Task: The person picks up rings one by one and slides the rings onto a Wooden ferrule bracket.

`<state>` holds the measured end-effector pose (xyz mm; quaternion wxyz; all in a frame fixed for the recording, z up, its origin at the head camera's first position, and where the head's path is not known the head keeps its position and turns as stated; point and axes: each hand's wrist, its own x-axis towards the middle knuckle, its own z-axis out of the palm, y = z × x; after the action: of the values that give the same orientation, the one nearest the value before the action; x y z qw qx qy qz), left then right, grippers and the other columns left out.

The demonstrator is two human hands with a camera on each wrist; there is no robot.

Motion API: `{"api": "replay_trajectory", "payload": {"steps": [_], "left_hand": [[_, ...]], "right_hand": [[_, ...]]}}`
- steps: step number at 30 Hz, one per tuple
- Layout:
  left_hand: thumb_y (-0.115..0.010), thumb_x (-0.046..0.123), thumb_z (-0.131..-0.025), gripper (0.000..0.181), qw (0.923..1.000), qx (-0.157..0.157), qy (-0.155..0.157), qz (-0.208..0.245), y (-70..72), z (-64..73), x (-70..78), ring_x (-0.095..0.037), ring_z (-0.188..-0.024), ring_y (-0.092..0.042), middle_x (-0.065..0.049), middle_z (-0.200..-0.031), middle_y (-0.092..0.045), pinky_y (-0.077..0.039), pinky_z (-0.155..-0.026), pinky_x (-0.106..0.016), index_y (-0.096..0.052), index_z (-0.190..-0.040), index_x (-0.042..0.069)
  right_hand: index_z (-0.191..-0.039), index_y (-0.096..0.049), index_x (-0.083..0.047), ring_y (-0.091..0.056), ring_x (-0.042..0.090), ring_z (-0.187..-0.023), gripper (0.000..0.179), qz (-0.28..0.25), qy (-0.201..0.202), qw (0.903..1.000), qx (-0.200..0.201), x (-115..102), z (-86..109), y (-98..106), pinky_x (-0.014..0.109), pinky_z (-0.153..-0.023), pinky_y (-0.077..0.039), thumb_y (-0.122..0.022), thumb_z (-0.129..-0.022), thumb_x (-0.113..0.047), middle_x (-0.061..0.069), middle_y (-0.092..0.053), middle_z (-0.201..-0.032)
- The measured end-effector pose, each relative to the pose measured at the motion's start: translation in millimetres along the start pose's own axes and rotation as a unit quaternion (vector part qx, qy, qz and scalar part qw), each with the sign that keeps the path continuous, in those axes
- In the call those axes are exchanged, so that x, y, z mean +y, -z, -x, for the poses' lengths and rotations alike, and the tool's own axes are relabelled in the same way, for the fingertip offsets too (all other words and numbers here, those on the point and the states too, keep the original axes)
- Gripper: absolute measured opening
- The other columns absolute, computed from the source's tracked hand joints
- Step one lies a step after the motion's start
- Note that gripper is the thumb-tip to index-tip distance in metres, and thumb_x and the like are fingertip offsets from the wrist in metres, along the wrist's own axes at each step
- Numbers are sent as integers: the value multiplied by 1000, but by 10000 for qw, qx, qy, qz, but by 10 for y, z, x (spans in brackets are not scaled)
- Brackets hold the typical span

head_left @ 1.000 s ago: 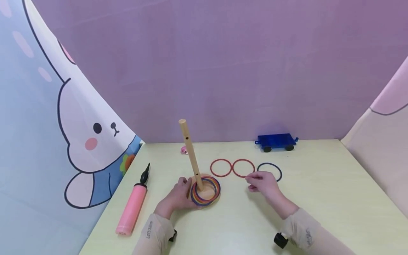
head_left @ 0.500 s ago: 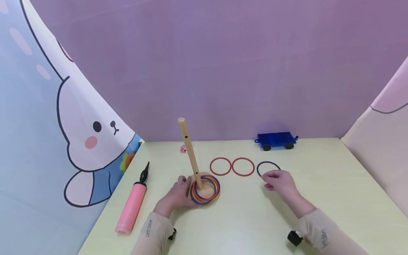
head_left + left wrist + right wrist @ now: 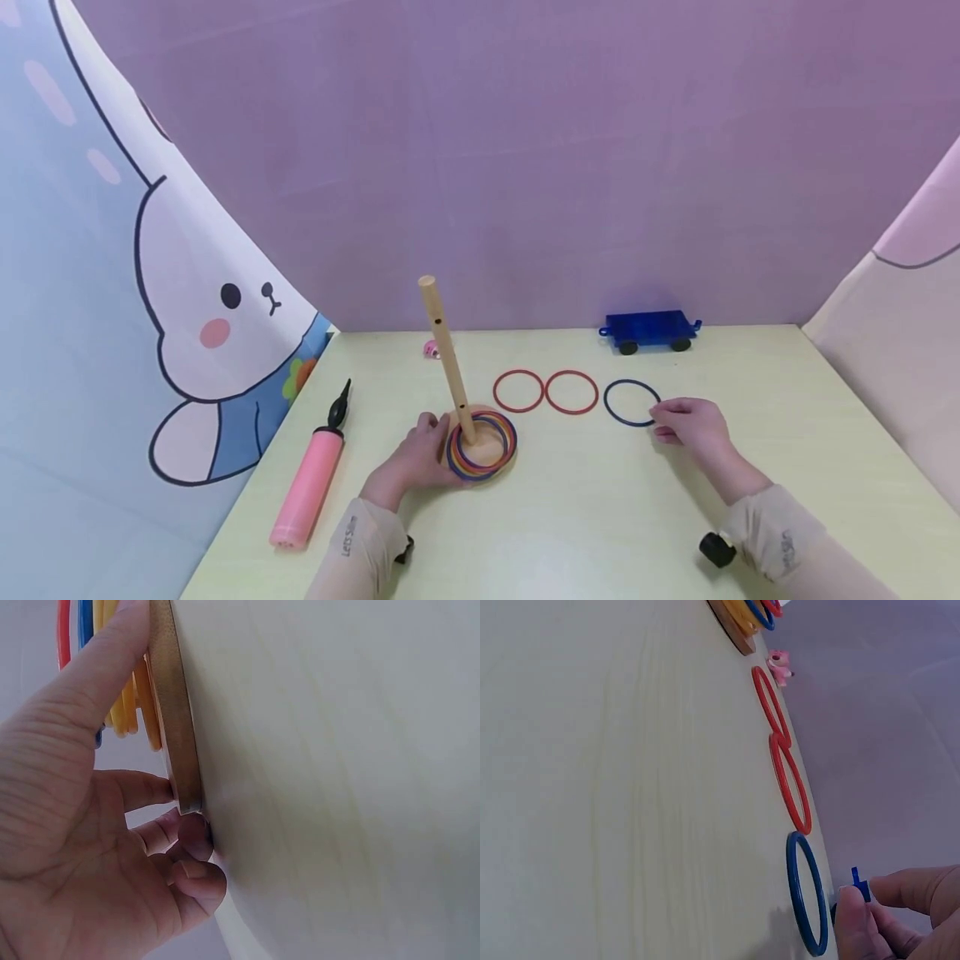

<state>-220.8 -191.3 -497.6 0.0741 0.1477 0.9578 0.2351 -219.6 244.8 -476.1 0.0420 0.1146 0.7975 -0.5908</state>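
My left hand [image 3: 412,458] grips the round base [image 3: 176,727] of a wooden peg stand [image 3: 447,358], thumb over the top and fingers at the edge. Several red, yellow and blue rings [image 3: 513,442] lie stacked round the peg. In the head view my right hand [image 3: 693,425] is at the right edge of a blue ring [image 3: 630,424]. The right wrist view shows a gap between its thumb and index finger, with nothing held. Two red rings [image 3: 778,772] lie flat in a row with the blue one.
A blue toy wagon [image 3: 648,331] stands at the table's back edge. Behind the peg sits a small pink figure [image 3: 779,666]. To the left lies a pink hand pump [image 3: 309,492] with a black nozzle. A purple cloth [image 3: 510,167] hangs behind the table.
My right hand has moved right, from beside the second red ring, past the blue ring to its right edge. The blue ring stays where it was. My left hand keeps its hold.
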Motion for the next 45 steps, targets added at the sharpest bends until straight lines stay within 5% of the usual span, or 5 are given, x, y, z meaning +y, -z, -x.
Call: {"api": "replay_trajectory", "payload": {"steps": [15,29,45], "left_hand": [[-91,47,-59,121,10000,-60,6,56,31,25,31,-34,-112,-46,-17,-129,-38,-44,-97,-51,-29,-151,0],[-90,48,-60,120,9999,-63,-50,80,-1,4,-9,-31,-107,-46,-16,-128,-38,-45,-93,-49,-28,-152,2],[-90,48,-61,120,9999,-39,-90,60,-12,-7,-35,-30,-106,-46,-15,-127,-38,-45,-92,-48,-29,-152,2]], "right_hand": [[-113,-61,12,-63,16,-66,31,640,-171,9966,485,140,-234,26,29,-60,-55,-65,-92,-10,16,-67,-87],[-96,-66,8,-60,19,-60,28,1637,-325,9853,371,158,-355,56,30,-56,-50,-69,-90,-19,8,-65,-69],[-94,-66,13,-62,17,-53,23,1675,-344,9852,143,168,-355,130,29,-53,-53,-66,-81,-6,8,-65,-63]]}}
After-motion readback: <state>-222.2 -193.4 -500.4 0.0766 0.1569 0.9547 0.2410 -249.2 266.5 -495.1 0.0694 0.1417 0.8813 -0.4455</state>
